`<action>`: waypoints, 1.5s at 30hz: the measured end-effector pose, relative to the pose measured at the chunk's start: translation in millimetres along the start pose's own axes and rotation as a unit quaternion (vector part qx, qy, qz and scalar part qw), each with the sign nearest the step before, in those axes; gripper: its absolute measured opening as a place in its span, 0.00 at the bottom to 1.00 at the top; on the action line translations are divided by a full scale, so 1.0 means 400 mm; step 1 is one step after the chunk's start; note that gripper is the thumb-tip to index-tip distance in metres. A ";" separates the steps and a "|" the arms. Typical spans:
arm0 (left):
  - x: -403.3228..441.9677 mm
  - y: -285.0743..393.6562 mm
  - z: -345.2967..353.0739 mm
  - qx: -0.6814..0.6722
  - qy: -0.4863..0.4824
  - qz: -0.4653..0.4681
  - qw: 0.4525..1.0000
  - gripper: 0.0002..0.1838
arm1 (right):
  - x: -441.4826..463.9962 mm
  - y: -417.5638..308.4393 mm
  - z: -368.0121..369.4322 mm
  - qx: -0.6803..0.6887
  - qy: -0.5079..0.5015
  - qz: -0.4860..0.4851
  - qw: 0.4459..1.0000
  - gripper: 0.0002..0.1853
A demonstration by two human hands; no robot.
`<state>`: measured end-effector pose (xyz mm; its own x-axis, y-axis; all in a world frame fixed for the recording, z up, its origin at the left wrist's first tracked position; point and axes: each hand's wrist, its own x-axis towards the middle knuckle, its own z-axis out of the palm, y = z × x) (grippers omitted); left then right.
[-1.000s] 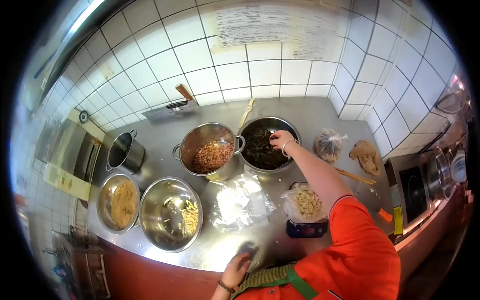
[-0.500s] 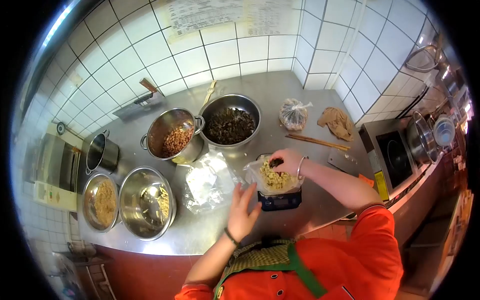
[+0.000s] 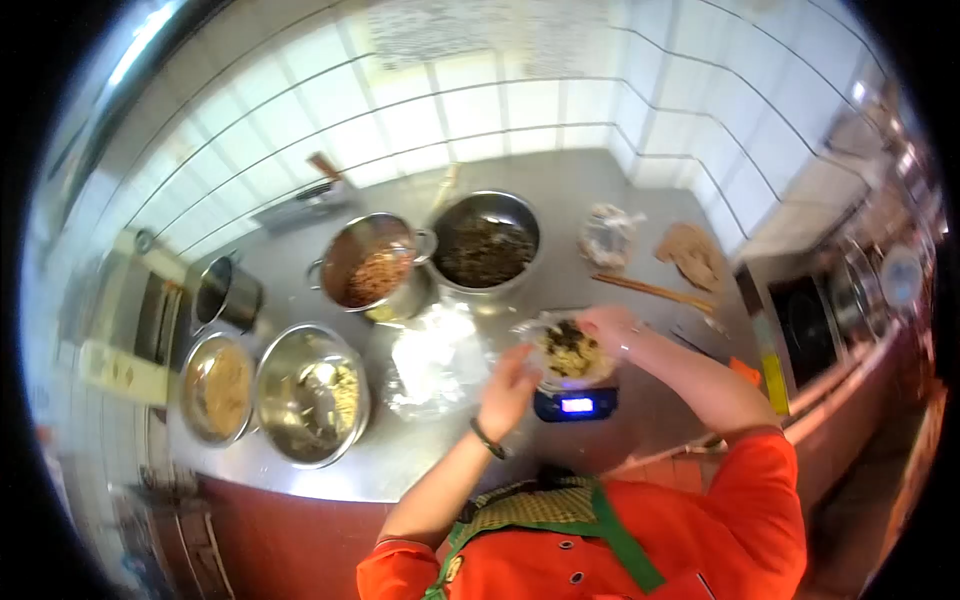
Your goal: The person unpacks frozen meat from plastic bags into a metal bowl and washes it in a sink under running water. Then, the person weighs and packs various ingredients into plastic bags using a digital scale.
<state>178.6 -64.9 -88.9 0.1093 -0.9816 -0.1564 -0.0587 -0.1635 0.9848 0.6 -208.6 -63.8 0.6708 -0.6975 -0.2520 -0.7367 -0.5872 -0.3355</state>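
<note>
Reaching to the right side of an open plastic bag (image 3: 582, 382), the right grip (image 3: 612, 330) is curling at its rim, too blurred to tell whether it is pinching anything. The left grip (image 3: 508, 385) is angling in from the opposite side; whether it is touching the bag or pressing together, I cannot tell. The bag is sitting on a scale (image 3: 575, 406) with a glowing display, near the front edge of the desk (image 3: 570, 178), right of its middle, and is holding pale chopped pieces (image 3: 572, 363) with dark shreds (image 3: 562, 337) on top. Flat clear bags (image 3: 435, 365) are lying left of the left grip. Beyond them, a steel bowl (image 3: 487, 291) is holding more dark shreds beside a two-handled pot (image 3: 402, 300) of brown pieces. Chopsticks (image 3: 655, 291), a tied bag (image 3: 607, 238) and a tan cloth (image 3: 690, 255) are lying toward the far right corner. Toward the front left corner, two more bowls (image 3: 285, 405) are standing side by side.
</note>
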 end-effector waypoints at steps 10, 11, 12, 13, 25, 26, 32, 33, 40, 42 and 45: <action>-0.083 0.025 -0.097 0.088 -0.017 0.120 0.989 0.22 | 0.376 -0.386 -0.150 0.116 0.120 -0.328 0.930 0.15; -0.101 0.035 -0.116 0.047 -0.007 0.100 0.994 0.22 | 0.450 -0.438 -0.129 0.068 0.112 -0.323 0.937 0.17; -0.115 0.034 -0.136 0.005 0.004 0.080 0.997 0.22 | 0.534 -0.489 -0.109 0.026 0.040 -0.289 0.956 0.20; -0.131 0.015 -0.156 0.003 0.006 0.082 0.997 0.22 | 0.622 -0.521 -0.065 0.019 0.003 -0.254 0.967 0.25; -0.197 -0.081 -0.286 -0.008 0.028 0.040 0.999 0.19 | 0.914 -0.572 0.182 -0.343 -0.270 -0.204 0.876 0.27; -0.195 -0.077 -0.281 -0.017 0.025 0.044 0.999 0.18 | 0.907 -0.568 0.158 -0.273 -0.240 -0.201 0.910 0.23; -0.206 -0.097 -0.245 -0.041 0.015 0.030 0.999 0.17 | 0.898 -0.513 0.092 0.370 -0.264 0.002 0.891 0.06; -0.207 -0.102 -0.236 -0.046 0.011 0.032 0.998 0.16 | 0.867 -0.520 0.064 0.371 -0.260 0.003 0.891 0.06; -0.174 -0.048 -0.138 -0.066 0.000 0.013 0.998 0.15 | 0.498 -0.408 -0.209 0.575 -0.300 -0.003 0.762 0.11; -0.160 -0.018 -0.099 -0.056 -0.032 0.014 0.998 0.17 | 0.351 -0.326 -0.258 0.563 -0.303 0.012 0.769 0.11; -0.139 -0.001 -0.024 -0.004 -0.009 0.077 0.997 0.19 | 0.169 -0.200 -0.245 0.515 -0.314 0.065 0.795 0.08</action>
<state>182.3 -9.4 -79.7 0.0813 -0.9967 -0.0052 -0.0658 -0.0106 0.9978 96.4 -249.2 34.7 0.7435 -0.1924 -0.6405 -0.5592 0.3464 -0.7532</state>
